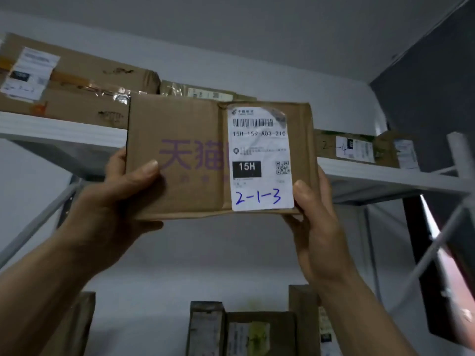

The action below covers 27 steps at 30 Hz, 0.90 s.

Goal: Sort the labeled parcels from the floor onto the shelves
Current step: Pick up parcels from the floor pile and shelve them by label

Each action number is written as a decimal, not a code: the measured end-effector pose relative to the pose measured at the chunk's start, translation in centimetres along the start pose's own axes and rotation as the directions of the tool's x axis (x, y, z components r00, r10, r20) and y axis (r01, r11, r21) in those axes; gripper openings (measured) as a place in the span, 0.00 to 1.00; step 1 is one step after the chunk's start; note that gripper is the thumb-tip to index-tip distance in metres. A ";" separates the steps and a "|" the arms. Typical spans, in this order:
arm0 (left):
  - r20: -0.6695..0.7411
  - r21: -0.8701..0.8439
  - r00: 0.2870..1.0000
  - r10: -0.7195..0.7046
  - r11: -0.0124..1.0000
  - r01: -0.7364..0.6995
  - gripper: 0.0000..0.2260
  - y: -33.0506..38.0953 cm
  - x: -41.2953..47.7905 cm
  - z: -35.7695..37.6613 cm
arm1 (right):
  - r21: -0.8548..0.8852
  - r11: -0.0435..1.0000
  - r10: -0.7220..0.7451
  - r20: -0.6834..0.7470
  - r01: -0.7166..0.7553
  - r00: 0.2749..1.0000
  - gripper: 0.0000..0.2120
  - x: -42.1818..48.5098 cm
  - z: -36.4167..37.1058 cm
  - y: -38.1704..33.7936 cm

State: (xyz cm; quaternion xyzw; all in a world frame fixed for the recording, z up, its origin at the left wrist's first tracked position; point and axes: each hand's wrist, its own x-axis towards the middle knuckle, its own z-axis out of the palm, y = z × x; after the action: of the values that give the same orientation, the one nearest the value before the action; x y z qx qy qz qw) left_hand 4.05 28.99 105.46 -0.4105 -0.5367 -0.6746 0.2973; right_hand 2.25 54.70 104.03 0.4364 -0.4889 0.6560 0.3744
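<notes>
We find the top shelf (64,129) blocked by a large box (84,98) at left and small parcels (354,149) at right; beneath it, open room lies above the lower parcels (259,332).

White shelf (64,129) with labeled cardboard parcels (82,78)

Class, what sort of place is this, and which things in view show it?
Probably a parcel storeroom or pickup depot: white metal shelves carry taped cardboard boxes with shipping labels, and the held parcel bears a handwritten 2-1-3, seemingly a shelf code.
</notes>
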 end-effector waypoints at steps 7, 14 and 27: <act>-0.019 0.049 0.992 0.127 0.991 -0.126 0.23 0.5 6.1 6.1 | -0.119 0.993 -0.005 -0.026 0.002 1.000 0.27 7.2 -5.4 -0.5; -0.193 -0.133 0.965 0.178 0.970 -0.205 0.23 -0.6 12.0 12.1 | -0.326 0.939 0.083 -0.092 -0.109 0.992 0.19 10.0 -11.8 1.5; -0.106 -0.085 0.937 0.333 0.936 -0.342 0.38 -5.9 20.9 17.2 | -0.868 0.493 -0.008 0.056 0.053 0.998 0.10 17.4 -15.3 3.1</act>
State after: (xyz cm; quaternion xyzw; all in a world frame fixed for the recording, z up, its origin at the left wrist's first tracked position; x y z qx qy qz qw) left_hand -7.09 47.90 122.36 -0.4804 -0.4091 -0.6578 0.4112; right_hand -9.64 69.90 117.19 0.2117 -0.7529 0.3045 0.5436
